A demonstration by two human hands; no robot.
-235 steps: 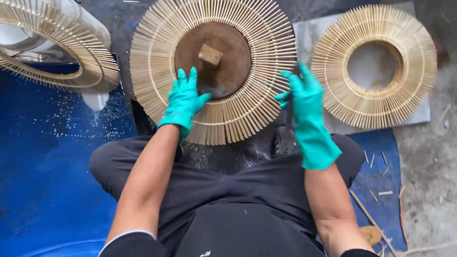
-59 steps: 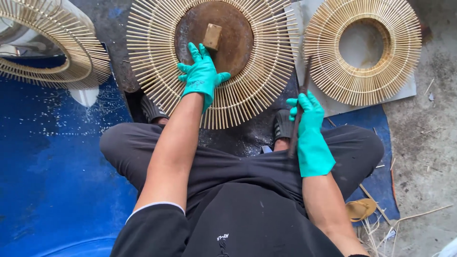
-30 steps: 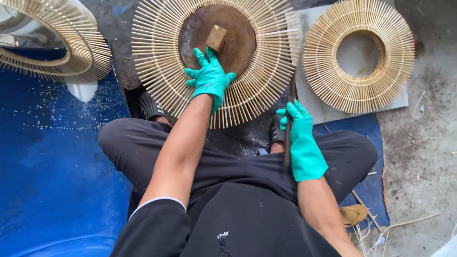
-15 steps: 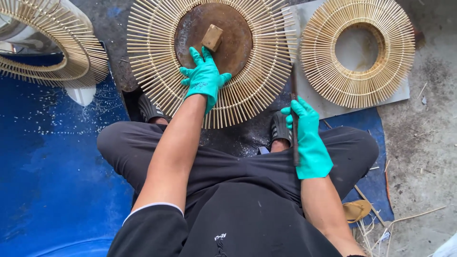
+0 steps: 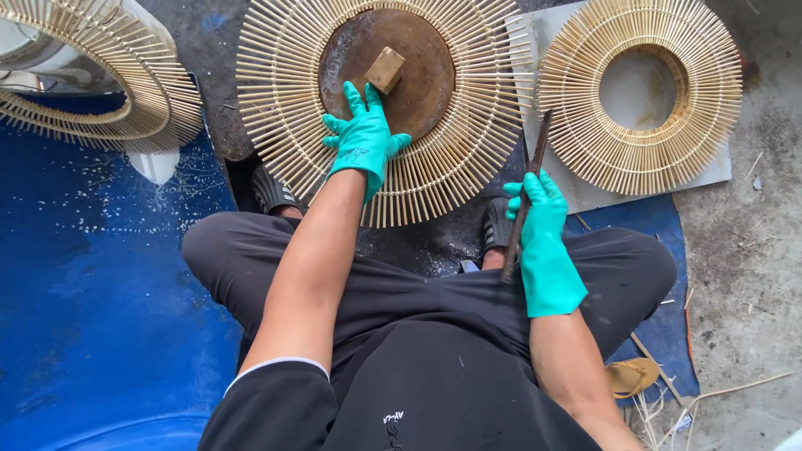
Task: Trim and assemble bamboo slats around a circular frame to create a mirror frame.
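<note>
A round ring of bamboo sticks [image 5: 292, 92] lies in front of me around a brown metal disc [image 5: 418, 67] with a small wooden block [image 5: 385, 69] on top. My left hand [image 5: 362, 138], in a teal glove, lies flat on the ring's near side with fingers spread, just below the block. My right hand [image 5: 541, 213], also gloved, grips a thin dark metal rod [image 5: 531, 167] that points up and away, beside the ring's right edge. I sit with dark trousers, legs bent to both sides.
A second stick ring [image 5: 639, 92] lies on a grey board [image 5: 710, 175] at the right. More stick rings [image 5: 92, 83] are stacked at the top left. A blue tarp [image 5: 83, 292] covers the ground on the left. A sandal [image 5: 632, 376] and loose sticks lie at the bottom right.
My left hand moved from the ring's left edge onto its near middle part. My right hand left the ring's right edge, drew back toward my knee and now holds the rod more upright.
</note>
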